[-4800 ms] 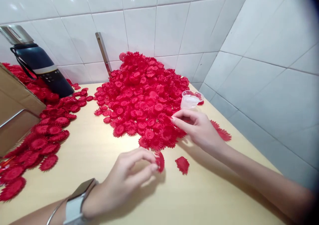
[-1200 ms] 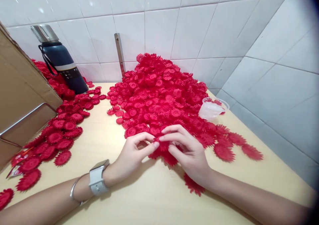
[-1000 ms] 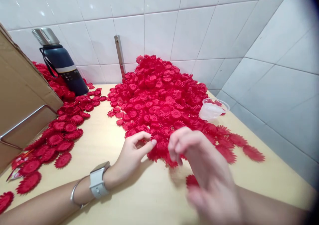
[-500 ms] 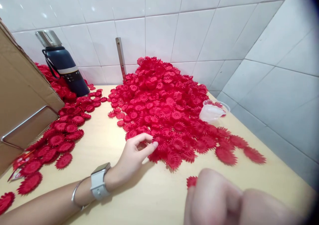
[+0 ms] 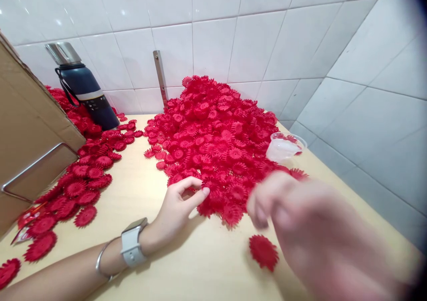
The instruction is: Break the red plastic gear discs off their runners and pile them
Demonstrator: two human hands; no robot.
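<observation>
While left hand pinches pile | right hand (blurred) hovers

I can read no text, label, brand, number or sign anywhere in view. The dark flask at ten o'clock has a pale band and small marks on its side, too blurred for me to make out. The watch at seven o'clock shows only its blank band, no display.
</observation>
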